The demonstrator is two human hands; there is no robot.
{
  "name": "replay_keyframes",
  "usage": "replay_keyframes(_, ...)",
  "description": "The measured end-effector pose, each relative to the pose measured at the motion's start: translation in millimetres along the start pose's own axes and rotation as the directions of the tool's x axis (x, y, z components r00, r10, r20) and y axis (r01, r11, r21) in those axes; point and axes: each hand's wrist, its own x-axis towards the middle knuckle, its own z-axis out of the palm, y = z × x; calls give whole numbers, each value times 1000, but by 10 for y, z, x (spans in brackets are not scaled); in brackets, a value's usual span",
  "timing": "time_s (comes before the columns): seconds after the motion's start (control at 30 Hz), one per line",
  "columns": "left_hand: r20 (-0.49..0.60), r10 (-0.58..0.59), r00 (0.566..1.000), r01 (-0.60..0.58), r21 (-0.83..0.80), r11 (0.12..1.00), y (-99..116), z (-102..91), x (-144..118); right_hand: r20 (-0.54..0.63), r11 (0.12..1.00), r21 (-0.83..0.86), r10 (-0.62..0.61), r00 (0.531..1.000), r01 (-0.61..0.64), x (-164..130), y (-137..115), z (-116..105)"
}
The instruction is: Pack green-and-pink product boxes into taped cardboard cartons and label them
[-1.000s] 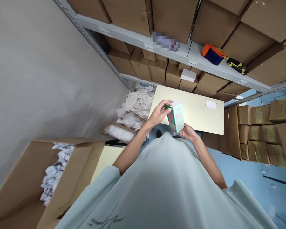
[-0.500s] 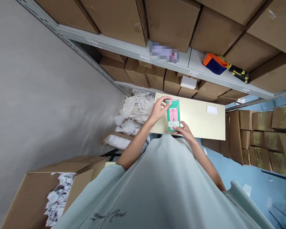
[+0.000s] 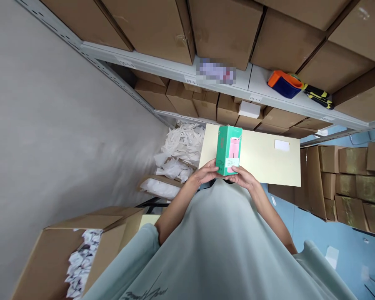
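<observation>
The person's left hand (image 3: 207, 171) and right hand (image 3: 243, 176) grip a green, pink-printed rectangular cardboard box (image 3: 228, 150) low on opposite sides, apparently for steadiness, by the pale-yellow rectangular tabletop's (image 3: 265, 160) near-left corner.

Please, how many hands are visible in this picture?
2: the left hand at the lower left of the green box, and the right hand at its lower right, both holding it.

Wall (image 3: 65, 125): plain grey, left side, shadowed low down. Shelving (image 3: 156, 68): pale grey metal, perforated upright beside the wall, spanning the far side. Table (image 3: 265, 162): cream top, just before the shelving. Floor (image 3: 303, 216): blue, visible at right.
</observation>
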Motion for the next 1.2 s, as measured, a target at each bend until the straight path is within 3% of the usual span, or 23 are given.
replay_keyframes(0.1,-43,-12,999,11,-18,1000,-21,11,-101,37,1000,-18,22,999,-21,37,112,-56)
replay_keyframes(0.2,-150,29,988,-32,-18,999,8,-24,-187,19,989,-148,10,1000,-7,73,110,-119)
replay_keyframes(0.3,-299,116,947,-115,21,993,22,-56,-272,-73,914,-393,-141,987,101,138,-48,-155)
replay_keyframes(0.4,-427,261,866,-219,146,965,25,-54,-339,-92,734,-614,-433,897,291,268,-306,-73)
replay_keyframes(0.5,-498,389,775,-266,300,916,29,-5,-394,21,521,-727,-634,773,447,435,-552,173)
replay_keyframes(0.67,-553,533,641,-196,553,810,44,147,-464,202,204,-832,-754,625,515,670,-722,691)
replay_keyframes(0.77,-553,603,575,-146,656,741,56,215,-483,154,169,-871,-797,584,461,773,-717,829)
replay_keyframes(0.87,-580,540,610,-195,551,812,68,232,-526,115,245,-841,-790,602,483,838,-742,792)
replay_keyframes(1.0,-600,281,749,-236,156,959,118,190,-680,172,378,-704,-732,660,602,803,-862,637)
replay_keyframes(1.1,-504,128,854,-172,-43,984,180,154,-800,173,473,-611,-702,690,635,716,-938,562)
replay_keyframes(1.2,-416,84,905,-137,-98,986,217,159,-848,173,528,-551,-684,708,646,662,-955,545)
